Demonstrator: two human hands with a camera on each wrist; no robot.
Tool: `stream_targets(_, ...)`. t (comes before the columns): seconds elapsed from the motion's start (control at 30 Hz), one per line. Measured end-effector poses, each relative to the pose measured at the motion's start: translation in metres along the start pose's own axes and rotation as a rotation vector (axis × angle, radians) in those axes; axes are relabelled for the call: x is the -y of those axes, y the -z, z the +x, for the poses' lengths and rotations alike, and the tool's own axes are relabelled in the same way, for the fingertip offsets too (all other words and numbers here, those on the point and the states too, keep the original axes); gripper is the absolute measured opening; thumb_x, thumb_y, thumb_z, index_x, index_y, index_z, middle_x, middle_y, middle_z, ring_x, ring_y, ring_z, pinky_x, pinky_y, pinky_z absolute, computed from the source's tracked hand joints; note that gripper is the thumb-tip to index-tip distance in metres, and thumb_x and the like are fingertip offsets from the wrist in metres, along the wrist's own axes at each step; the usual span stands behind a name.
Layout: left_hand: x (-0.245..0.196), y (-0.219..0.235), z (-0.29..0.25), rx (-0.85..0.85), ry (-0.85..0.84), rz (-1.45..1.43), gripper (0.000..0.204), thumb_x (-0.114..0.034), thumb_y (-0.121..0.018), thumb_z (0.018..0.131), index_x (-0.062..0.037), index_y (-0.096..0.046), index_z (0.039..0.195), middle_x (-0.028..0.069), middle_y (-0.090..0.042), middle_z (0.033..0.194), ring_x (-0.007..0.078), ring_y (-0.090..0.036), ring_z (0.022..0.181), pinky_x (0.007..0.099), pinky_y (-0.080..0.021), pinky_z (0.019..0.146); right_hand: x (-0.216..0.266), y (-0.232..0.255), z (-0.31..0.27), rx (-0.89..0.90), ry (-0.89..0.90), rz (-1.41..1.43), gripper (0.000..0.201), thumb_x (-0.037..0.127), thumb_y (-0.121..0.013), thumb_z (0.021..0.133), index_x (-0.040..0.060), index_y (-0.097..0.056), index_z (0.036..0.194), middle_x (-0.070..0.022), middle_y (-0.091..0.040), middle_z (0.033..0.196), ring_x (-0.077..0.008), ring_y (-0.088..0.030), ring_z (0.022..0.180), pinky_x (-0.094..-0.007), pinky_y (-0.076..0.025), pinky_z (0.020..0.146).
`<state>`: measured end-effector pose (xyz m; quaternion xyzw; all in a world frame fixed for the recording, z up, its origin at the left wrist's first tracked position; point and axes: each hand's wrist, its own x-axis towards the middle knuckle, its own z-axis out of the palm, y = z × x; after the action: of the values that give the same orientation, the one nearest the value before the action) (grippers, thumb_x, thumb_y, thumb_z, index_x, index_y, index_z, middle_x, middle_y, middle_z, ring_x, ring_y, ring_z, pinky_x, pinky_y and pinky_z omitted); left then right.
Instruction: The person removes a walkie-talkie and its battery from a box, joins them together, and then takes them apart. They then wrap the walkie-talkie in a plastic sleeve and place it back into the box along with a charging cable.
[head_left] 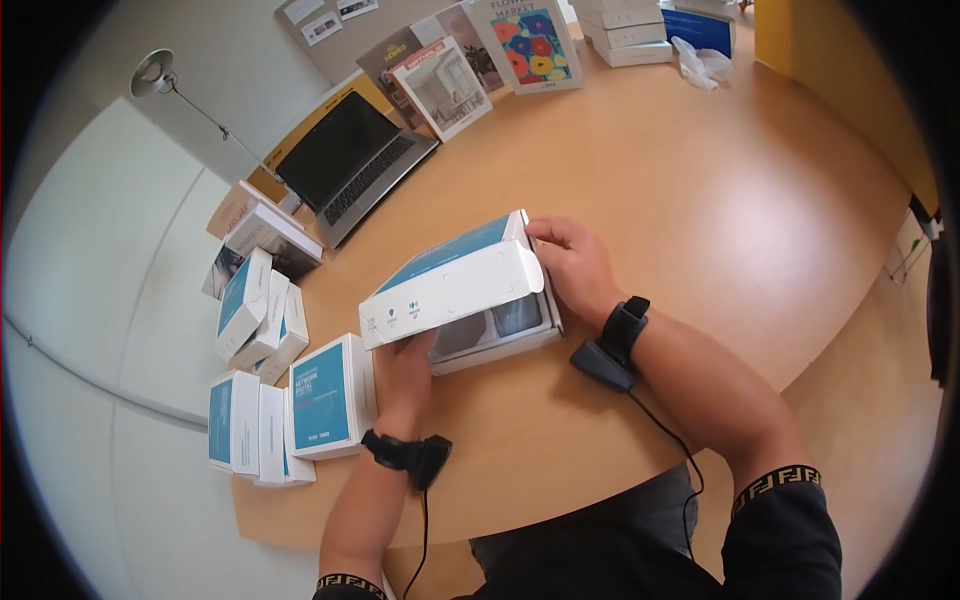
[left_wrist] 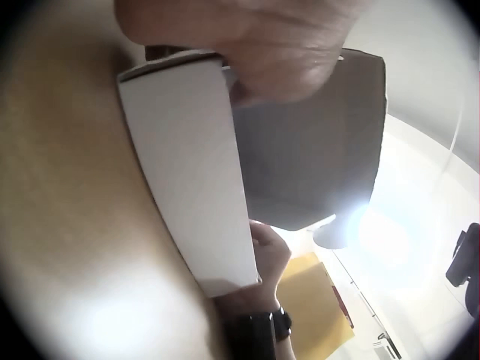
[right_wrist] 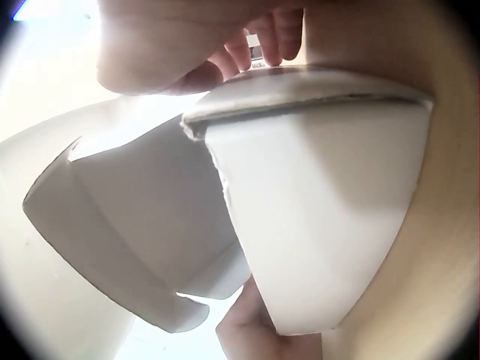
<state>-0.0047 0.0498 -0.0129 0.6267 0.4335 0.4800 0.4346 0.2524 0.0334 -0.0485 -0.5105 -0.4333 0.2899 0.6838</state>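
A white box (head_left: 450, 285) with a teal top lies on the wooden table (head_left: 740, 220), its lid flap (head_left: 455, 290) lifted at the front, and a dark item shows inside. My left hand (head_left: 405, 365) holds the box's near side, fingers tucked under the flap. My right hand (head_left: 572, 265) grips the box's right end, fingers curled over the far corner. In the left wrist view the left hand (left_wrist: 255, 37) sits on the box wall (left_wrist: 195, 172). In the right wrist view the right hand (right_wrist: 187, 45) holds the box (right_wrist: 315, 210) from above.
Several similar teal-and-white boxes (head_left: 320, 395) stand and lie at the table's left edge. An open laptop (head_left: 350, 160), magazines (head_left: 440, 85) and stacked white boxes (head_left: 625, 30) sit at the far side, beside a plastic bag (head_left: 700, 62).
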Motion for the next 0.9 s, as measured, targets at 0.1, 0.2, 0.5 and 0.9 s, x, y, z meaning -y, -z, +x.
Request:
stream_targets(0.1,-0.008,0.001,-0.027,0.029,0.053,-0.074,0.052,-0.003,-0.067,0.09,0.0009,-0.05,0.139,0.0066,-0.06,0.13,0.0205,-0.06,0.111,0.033,-0.048,0.09,-0.002,-0.001,0.001,-0.02,-0.061,0.225,0.032,0.022,-0.058,0.092,-0.0038,-0.07,0.105,-0.0187,-0.069,0.111,-0.0284,-0.065,0.102,-0.0338,-0.049,0.093)
stream_targets(0.2,-0.028,0.001,-0.044,0.223,0.085,0.052,0.068,0.001,-0.064,0.091,0.0001,-0.035,0.152,0.0111,-0.042,0.152,0.0213,-0.042,0.137,0.0322,-0.036,0.11,0.014,0.002,-0.001,0.047,-0.247,0.259,0.044,0.036,-0.054,0.099,-0.0044,-0.071,0.102,-0.0183,-0.07,0.106,-0.023,-0.064,0.102,-0.0321,-0.049,0.091)
stream_targets(0.5,-0.004,-0.003,-0.029,0.129,-0.095,0.099,0.075,0.001,-0.063,0.093,-0.0006,-0.021,0.155,0.0161,-0.042,0.152,0.0222,-0.047,0.132,0.0312,-0.041,0.106,0.026,-0.01,-0.002,0.28,-0.162,0.617,0.056,0.043,-0.05,0.105,0.0009,-0.051,0.142,-0.0121,-0.057,0.137,-0.0192,-0.052,0.125,-0.0303,-0.039,0.107)
stream_targets(0.9,-0.006,-0.002,-0.016,0.042,0.022,-0.025,0.064,0.011,-0.062,0.09,-0.0048,-0.039,0.147,0.0092,-0.055,0.136,0.0184,-0.054,0.125,0.0306,-0.045,0.105,0.029,0.004,0.002,0.367,-0.138,0.185,0.047,0.037,-0.06,0.1,0.0048,-0.06,0.135,-0.0114,-0.054,0.139,-0.0225,-0.048,0.132,-0.0354,-0.038,0.11)
